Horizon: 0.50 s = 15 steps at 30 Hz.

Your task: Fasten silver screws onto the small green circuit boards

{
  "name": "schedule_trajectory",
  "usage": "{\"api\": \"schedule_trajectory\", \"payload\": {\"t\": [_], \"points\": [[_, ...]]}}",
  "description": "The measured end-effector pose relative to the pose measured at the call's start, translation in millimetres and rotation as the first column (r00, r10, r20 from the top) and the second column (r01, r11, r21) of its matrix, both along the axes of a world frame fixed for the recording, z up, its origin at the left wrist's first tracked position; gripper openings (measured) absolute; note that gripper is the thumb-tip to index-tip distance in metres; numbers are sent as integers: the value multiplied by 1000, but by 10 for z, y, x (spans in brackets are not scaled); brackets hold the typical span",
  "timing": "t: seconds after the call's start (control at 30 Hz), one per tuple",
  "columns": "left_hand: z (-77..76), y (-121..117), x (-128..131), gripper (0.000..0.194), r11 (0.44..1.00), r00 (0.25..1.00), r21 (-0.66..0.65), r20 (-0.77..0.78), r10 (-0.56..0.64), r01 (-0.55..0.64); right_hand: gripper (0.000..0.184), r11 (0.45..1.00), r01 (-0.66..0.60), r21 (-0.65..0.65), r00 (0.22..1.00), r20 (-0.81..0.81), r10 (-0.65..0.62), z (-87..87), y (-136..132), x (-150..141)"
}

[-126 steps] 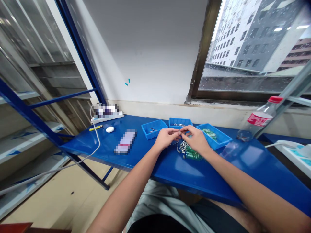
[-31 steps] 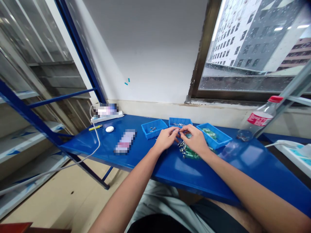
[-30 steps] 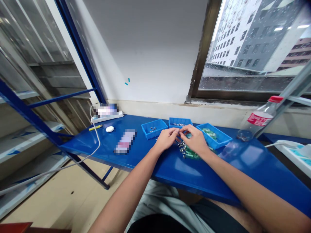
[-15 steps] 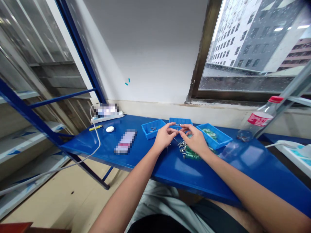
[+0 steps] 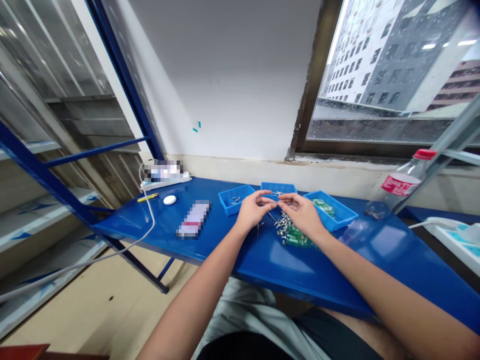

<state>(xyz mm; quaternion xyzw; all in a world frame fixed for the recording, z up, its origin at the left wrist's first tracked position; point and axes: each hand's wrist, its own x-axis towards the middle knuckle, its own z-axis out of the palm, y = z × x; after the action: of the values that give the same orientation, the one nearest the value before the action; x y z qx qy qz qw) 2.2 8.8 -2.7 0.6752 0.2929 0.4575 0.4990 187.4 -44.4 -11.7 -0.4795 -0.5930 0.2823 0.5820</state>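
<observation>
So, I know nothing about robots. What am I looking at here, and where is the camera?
There is no machine here: you see a person's bare left hand and right hand. Every picture comes from one camera worn on that person's head, looking forward and down.

On the blue table are three trays: the left tray and middle tray contain metal pieces, the right tray green ones. A pile of metal and green parts lies by the right hand. There is also a bottle, far right.

The hands are close together, as if pinching something; whatever it is looks too small to make out.
</observation>
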Motion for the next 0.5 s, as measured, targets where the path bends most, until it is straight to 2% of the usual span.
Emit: {"api": "schedule_trajectory", "payload": {"t": [0.13, 0.23, 0.4, 0.5], "points": [[-5, 24, 1, 55, 996, 995, -81, 91, -30, 38, 42, 999, -33, -20, 996, -78, 31, -22, 7, -19], [-24, 33, 1, 54, 994, 995, -97, 90, -42, 50, 40, 999, -38, -8, 999, -27, 38, -31, 1, -34], [-70, 13, 24, 45, 1000, 999, 17, 38, -14, 14, 34, 999, 51, 14, 993, 105, -53, 11, -32, -49], [-88, -21, 47, 52, 994, 998, 97, -52, -46, 51, 37, 999, 48, 21, 994, 96, -50, 44, -49, -47]]}}
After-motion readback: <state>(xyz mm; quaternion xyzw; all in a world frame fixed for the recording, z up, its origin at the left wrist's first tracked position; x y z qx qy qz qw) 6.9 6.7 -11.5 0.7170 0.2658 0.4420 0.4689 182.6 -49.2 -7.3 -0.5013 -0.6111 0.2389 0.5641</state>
